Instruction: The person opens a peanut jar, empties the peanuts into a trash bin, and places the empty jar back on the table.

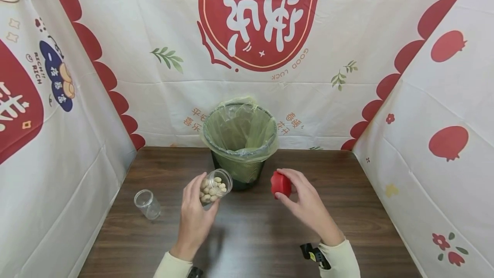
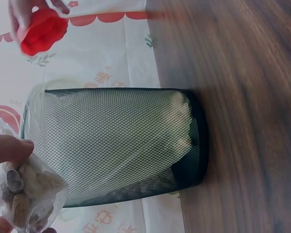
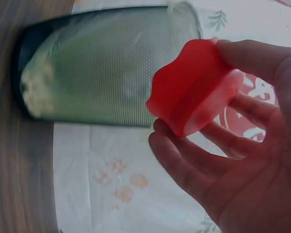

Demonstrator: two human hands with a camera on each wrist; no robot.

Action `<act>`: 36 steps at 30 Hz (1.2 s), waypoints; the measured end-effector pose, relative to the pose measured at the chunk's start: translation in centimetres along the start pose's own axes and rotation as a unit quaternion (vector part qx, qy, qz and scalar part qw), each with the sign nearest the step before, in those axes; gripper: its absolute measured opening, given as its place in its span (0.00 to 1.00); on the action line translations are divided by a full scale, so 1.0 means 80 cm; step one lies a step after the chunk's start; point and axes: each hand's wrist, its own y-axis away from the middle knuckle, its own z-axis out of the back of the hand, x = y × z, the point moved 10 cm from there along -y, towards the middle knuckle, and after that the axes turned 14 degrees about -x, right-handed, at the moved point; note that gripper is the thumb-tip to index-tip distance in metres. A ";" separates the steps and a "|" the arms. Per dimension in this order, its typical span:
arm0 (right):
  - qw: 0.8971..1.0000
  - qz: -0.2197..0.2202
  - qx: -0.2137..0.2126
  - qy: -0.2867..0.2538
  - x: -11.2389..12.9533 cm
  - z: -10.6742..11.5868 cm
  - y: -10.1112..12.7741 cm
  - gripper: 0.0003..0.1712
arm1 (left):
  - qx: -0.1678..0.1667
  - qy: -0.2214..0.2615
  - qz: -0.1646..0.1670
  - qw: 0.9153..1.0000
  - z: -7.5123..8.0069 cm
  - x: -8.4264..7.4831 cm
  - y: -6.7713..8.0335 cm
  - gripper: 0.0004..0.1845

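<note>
Both arms reach in from the near side, slanting inward. The left arm, in a pale cream cloth sleeve (image 1: 173, 266), ends in the bare left hand (image 1: 194, 218), gripping, thumb to the right of its curved fingers. The bare right hand (image 1: 308, 205), level with it and well apart, pinches between thumb and bent, slightly spread fingers, its right arm in a matching sleeve (image 1: 340, 261).
</note>
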 end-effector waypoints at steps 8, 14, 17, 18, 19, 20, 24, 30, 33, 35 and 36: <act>0.999 -0.017 0.014 0.047 -0.043 0.027 -0.012 0.41 | -0.016 0.010 0.043 0.999 0.011 0.014 -0.012 0.46; 0.997 -0.024 0.032 0.072 -0.071 0.040 -0.027 0.40 | -0.018 0.015 0.073 0.997 0.017 0.024 -0.018 0.45; 0.995 -0.023 0.046 0.089 -0.089 0.038 -0.033 0.39 | -0.011 0.014 0.097 0.995 0.016 0.030 -0.018 0.44; 0.994 -0.022 0.051 0.095 -0.095 0.036 -0.035 0.38 | -0.009 0.014 0.105 0.994 0.016 0.032 -0.018 0.44; 0.993 -0.023 0.056 0.101 -0.101 0.034 -0.036 0.38 | -0.007 0.014 0.112 0.994 0.016 0.034 -0.017 0.44; 0.992 -0.024 0.062 0.107 -0.108 0.031 -0.037 0.38 | -0.004 0.014 0.120 0.993 0.016 0.035 -0.016 0.45; 0.988 -0.027 0.084 0.124 -0.132 0.016 -0.037 0.38 | 0.003 0.013 0.135 0.991 0.014 0.038 -0.011 0.45; 0.981 -0.032 0.126 0.144 -0.174 -0.013 -0.027 0.37 | 0.006 0.012 0.142 0.990 0.012 0.041 -0.007 0.45; 0.974 -0.046 0.158 0.155 -0.199 -0.030 -0.019 0.35 | 0.006 0.013 0.149 0.989 0.012 0.043 -0.007 0.45; 0.968 -0.053 0.183 0.166 -0.215 -0.042 -0.013 0.35 | 0.006 0.015 0.155 0.988 0.012 0.044 -0.007 0.45; 0.964 -0.057 0.196 0.172 -0.223 -0.047 -0.010 0.35 | 0.006 0.016 0.157 0.988 0.012 0.044 -0.007 0.45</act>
